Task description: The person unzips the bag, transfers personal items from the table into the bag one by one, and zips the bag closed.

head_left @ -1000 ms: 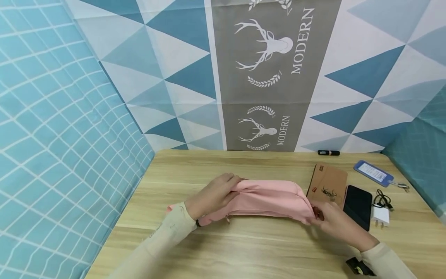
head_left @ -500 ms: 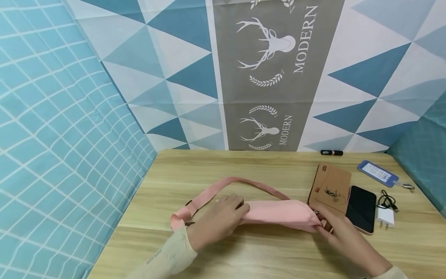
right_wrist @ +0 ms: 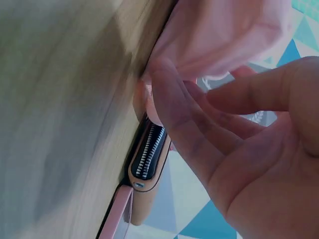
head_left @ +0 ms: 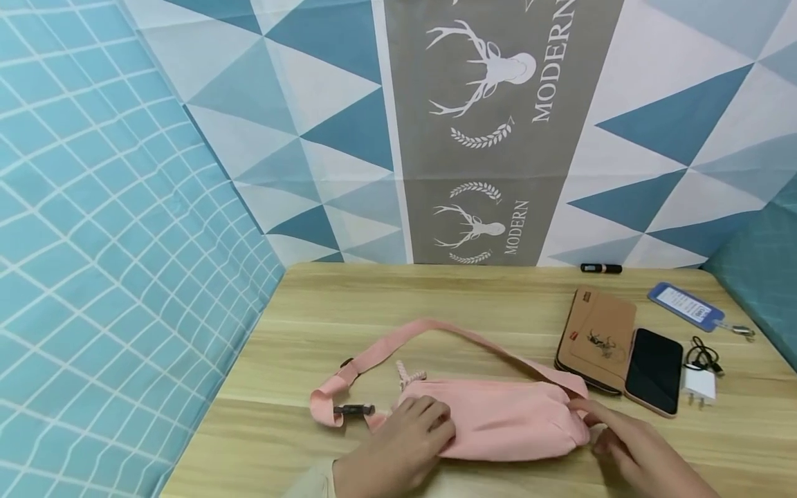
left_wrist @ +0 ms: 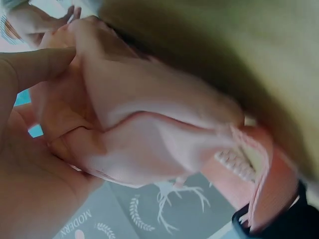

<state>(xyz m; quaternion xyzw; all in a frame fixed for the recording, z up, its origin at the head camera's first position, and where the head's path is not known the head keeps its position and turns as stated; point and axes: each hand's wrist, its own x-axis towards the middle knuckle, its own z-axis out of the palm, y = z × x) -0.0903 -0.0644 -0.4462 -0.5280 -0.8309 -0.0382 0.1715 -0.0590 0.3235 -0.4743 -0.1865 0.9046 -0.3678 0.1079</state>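
A pink waist bag (head_left: 498,418) lies on the wooden table, its front panel facing up. Behind it the pink strap (head_left: 423,325) loops out, ending at a black buckle (head_left: 355,409) on the left. A braided cord pull (head_left: 407,375) pokes out by the bag's top left corner. My left hand (head_left: 401,443) grips the bag's left end; in the left wrist view its thumb (left_wrist: 47,64) and fingers hold the fabric. At the right end, my right hand (head_left: 635,443) touches the bag with loosely bent fingers, the thumb (right_wrist: 264,92) standing apart from them.
Right of the bag lie a brown zip wallet (head_left: 598,339), a black-screened phone (head_left: 654,373), and a white charger (head_left: 700,382) with a black cable (head_left: 703,356). Farther back are a blue card holder (head_left: 685,306) and a small black tube (head_left: 600,268). Patterned cloth hangs behind the table.
The bag has come toward me and now lies with its broad face up. Its strap has spread out behind it. My right hand's hold on the right end has loosened.
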